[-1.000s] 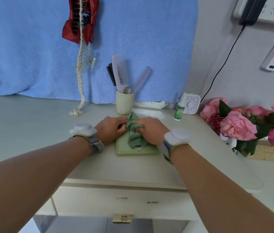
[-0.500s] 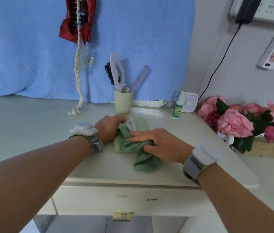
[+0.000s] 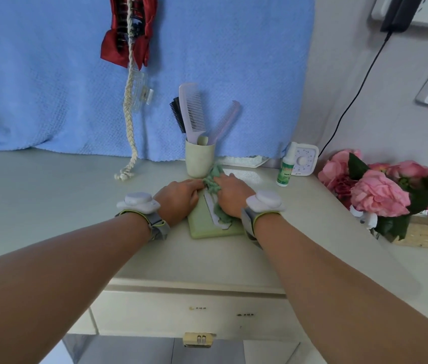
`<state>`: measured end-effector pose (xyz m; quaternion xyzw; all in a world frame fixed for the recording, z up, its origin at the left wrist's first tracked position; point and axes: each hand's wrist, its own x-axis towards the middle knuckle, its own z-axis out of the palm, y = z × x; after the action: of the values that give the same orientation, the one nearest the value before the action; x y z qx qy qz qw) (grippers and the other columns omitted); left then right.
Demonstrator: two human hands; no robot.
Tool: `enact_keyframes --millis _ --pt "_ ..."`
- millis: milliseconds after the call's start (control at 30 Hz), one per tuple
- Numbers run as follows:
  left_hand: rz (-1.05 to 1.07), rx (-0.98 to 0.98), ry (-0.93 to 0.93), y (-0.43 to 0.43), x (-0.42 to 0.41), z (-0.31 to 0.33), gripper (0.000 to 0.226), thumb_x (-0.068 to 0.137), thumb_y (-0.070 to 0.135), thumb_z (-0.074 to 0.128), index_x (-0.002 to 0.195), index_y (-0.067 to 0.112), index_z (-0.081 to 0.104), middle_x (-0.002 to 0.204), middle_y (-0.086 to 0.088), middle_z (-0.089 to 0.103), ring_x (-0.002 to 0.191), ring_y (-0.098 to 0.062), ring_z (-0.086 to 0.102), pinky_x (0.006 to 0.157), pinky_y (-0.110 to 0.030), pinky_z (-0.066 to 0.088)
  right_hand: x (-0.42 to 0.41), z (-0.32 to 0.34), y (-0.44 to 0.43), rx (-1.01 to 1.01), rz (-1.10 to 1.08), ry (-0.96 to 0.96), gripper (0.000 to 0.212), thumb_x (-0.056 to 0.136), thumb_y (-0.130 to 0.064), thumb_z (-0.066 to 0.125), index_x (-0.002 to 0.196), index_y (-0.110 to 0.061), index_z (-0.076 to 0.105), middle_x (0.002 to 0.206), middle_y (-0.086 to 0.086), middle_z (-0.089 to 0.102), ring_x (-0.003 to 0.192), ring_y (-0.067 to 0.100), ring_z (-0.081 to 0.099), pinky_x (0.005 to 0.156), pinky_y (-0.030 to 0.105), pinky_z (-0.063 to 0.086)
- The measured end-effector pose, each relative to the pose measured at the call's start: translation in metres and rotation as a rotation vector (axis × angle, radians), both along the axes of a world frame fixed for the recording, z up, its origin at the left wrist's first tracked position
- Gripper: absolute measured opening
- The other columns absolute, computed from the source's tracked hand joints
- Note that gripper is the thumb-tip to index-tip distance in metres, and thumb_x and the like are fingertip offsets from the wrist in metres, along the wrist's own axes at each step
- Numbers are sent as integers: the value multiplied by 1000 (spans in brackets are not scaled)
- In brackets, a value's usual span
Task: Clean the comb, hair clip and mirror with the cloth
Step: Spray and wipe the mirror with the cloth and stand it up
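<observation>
A green-framed mirror [image 3: 202, 227] lies flat on the white dresser top [image 3: 63, 206]. My right hand [image 3: 233, 197] presses a crumpled green cloth [image 3: 212, 183] onto the mirror's glass. My left hand [image 3: 178, 197] rests on the mirror's left edge and steadies it. A lilac comb [image 3: 193, 111] stands in a beige cup [image 3: 200, 160] behind the mirror, with a black brush and a second pink comb beside it. A clear hair clip [image 3: 142, 91] hangs on a braided cord [image 3: 130, 106] against the blue towel, below a red bow clip [image 3: 128, 30].
A small green-labelled spray bottle [image 3: 286, 166] and a white timer [image 3: 304, 160] stand right of the cup. Pink flowers in a basket [image 3: 391, 190] fill the right edge. A black cable [image 3: 352, 101] runs down the wall. A drawer with a brass latch [image 3: 199, 338] sits below.
My right hand swept the cloth toward the near edge of the mirror and has now moved it back up to the far end. My left hand stayed on the mirror's left edge.
</observation>
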<state>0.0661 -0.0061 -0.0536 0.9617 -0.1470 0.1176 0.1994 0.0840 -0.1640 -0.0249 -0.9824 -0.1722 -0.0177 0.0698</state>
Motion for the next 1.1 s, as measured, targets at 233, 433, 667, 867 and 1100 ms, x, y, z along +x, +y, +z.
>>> enact_keyframes --millis 233,433,667,867,1100 --pt "27 -18 39 -2 0 0 62 85 40 22 133 18 54 135 -8 58 116 -33 56 97 -42 45 -75 8 -43 358 208 105 47 89 -1 46 126 -22 67 140 -10 57 126 11 55 109 26 38" --pt "150 78 -65 -1 0 -3 90 66 55 4 129 15 53 128 -7 60 115 -30 47 95 -39 35 -78 -1 -60 244 172 90 51 96 -20 58 145 -29 45 160 -7 27 146 17 27 119 24 15" --pt "211 -116 64 0 -2 15 59 86 51 50 135 18 48 127 -7 59 121 -29 46 99 -40 36 -64 -18 -40 266 -76 1 49 99 -14 39 146 -31 39 163 6 15 150 33 14 123 36 7" --pt "294 -101 299 -18 9 50 49 98 42 47 83 -3 59 105 -25 59 98 -35 56 72 -30 32 -58 -26 -42 366 -125 -86 49 90 -6 40 133 -27 50 148 6 43 138 30 34 118 37 22" --pt "325 -146 382 -25 0 55 45 99 35 47 123 -3 54 101 -11 45 95 -25 48 62 -28 33 -57 -30 -48 456 -128 -174 44 90 -5 43 128 -24 55 138 7 51 122 34 45 106 35 34"
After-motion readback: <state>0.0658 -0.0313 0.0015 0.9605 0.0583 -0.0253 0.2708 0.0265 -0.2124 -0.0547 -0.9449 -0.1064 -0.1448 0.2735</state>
